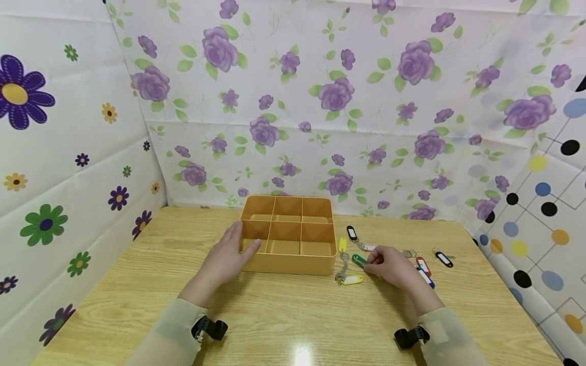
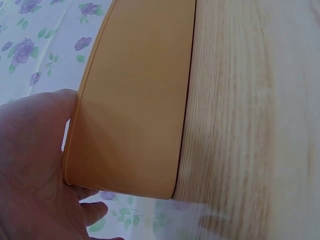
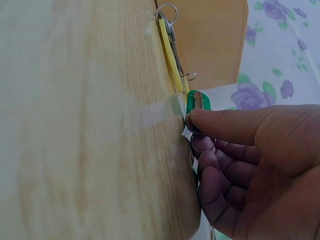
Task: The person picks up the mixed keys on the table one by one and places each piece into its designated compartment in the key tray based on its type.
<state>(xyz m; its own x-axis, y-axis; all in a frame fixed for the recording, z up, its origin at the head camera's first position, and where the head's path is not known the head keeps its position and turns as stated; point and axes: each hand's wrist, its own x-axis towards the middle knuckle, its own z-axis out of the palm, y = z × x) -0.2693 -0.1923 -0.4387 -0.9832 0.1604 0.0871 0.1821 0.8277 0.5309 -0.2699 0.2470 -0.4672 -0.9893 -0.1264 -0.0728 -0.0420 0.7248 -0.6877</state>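
Observation:
An orange-yellow organizer box (image 1: 288, 263) with six compartments stands at the back middle of the table. My left hand (image 1: 226, 256) grips its front left corner, thumb over the rim and fingers along the outside of the left wall. Right of the box, my right hand (image 1: 391, 264) pinches a green key tag (image 1: 359, 261) between thumb and fingers. Its key (image 3: 198, 100) lies against the tag, and the ring (image 3: 203, 143) hangs by the fingers. Close to this hand lie a yellow key tag (image 1: 352, 280) and a white key tag (image 1: 369, 247).
Another yellow tag (image 1: 343, 244) and a black key tag (image 1: 351, 233) lie beside the box's right wall. Beyond the right hand are a red tag (image 1: 423, 265), a blue tag (image 1: 426, 277) and another black tag (image 1: 443, 259). Flowered cloth (image 1: 293, 127) hangs behind the wooden table (image 1: 274, 315).

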